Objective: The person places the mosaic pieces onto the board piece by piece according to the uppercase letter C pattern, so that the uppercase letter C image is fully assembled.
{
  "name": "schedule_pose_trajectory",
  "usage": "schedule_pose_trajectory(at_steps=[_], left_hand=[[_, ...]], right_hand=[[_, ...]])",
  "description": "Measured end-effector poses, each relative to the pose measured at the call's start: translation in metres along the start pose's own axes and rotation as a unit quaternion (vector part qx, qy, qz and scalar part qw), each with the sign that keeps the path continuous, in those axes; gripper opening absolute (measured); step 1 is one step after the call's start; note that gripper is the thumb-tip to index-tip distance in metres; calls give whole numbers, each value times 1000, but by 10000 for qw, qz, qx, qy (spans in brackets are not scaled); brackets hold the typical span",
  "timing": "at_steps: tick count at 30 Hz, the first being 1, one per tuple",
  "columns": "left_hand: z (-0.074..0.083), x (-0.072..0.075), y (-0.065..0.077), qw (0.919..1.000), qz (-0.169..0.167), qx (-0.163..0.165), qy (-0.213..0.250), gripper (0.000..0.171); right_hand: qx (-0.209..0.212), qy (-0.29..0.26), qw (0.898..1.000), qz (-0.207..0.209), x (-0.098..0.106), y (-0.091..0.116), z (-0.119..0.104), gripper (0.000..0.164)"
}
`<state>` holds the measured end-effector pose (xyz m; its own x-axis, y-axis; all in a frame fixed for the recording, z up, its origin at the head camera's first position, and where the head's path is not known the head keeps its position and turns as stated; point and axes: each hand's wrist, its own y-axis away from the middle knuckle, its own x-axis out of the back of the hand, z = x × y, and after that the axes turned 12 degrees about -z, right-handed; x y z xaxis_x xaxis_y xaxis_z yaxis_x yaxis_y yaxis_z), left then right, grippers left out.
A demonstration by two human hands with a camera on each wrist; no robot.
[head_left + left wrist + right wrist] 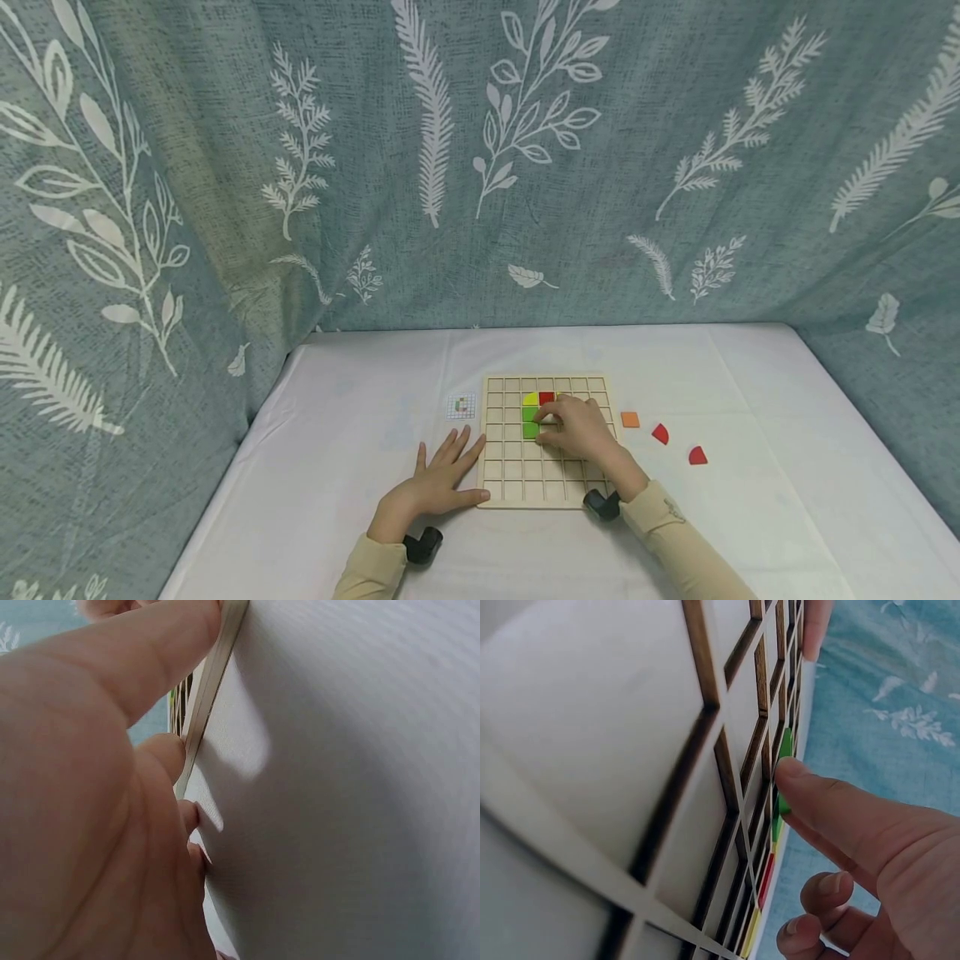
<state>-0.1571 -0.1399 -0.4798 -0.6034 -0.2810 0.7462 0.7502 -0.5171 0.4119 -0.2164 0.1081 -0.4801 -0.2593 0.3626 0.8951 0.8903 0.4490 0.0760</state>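
Observation:
A pale wooden grid board [512,492] lies on the table. My left hand [438,485] spreads its fingers at the board's left edge, and its thumb and a fingertip touch the rim [202,712]. Over the board, my right hand [583,429] pinches a green square tile [531,431] between thumb and forefinger, its other fingers curled. Another green tile [529,413] sits just above it in the grid. Beyond are a yellow rounded tile [531,399] and a red tile [547,398]. A second yellow piece is partly hidden behind the right hand.
Right of the board lie an orange square tile [630,419] and two red quarter-round tiles, one nearer [661,433] and one farther out [697,456]. A small pattern card [461,406] lies at the left. A leaf-patterned curtain [465,275] borders the white table [360,400].

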Motion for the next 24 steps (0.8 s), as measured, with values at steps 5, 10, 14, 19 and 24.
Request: schedule_pose_trajectory(at_steps=[5, 10, 14, 19, 24], left_hand=[[2, 1, 3, 10000, -39, -37, -21, 80], [2, 1, 4, 10000, -44, -46, -45, 80], [0, 0, 3, 10000, -23, -40, -51, 80], [-2, -1, 2, 10000, -28, -3, -3, 80], [-3, -1, 1, 10000, -17, -22, 12, 80]], right_hand=[[-20, 68, 10000, -5, 1, 2, -3, 24], [-83, 93, 9999, -21, 1, 2, -3, 22], [-117, 6, 9999, -20, 1, 2, -2, 20], [-148, -197, 9997, -47, 2, 6, -1, 19], [-222, -226, 9995, -13, 2, 8, 4, 16]])
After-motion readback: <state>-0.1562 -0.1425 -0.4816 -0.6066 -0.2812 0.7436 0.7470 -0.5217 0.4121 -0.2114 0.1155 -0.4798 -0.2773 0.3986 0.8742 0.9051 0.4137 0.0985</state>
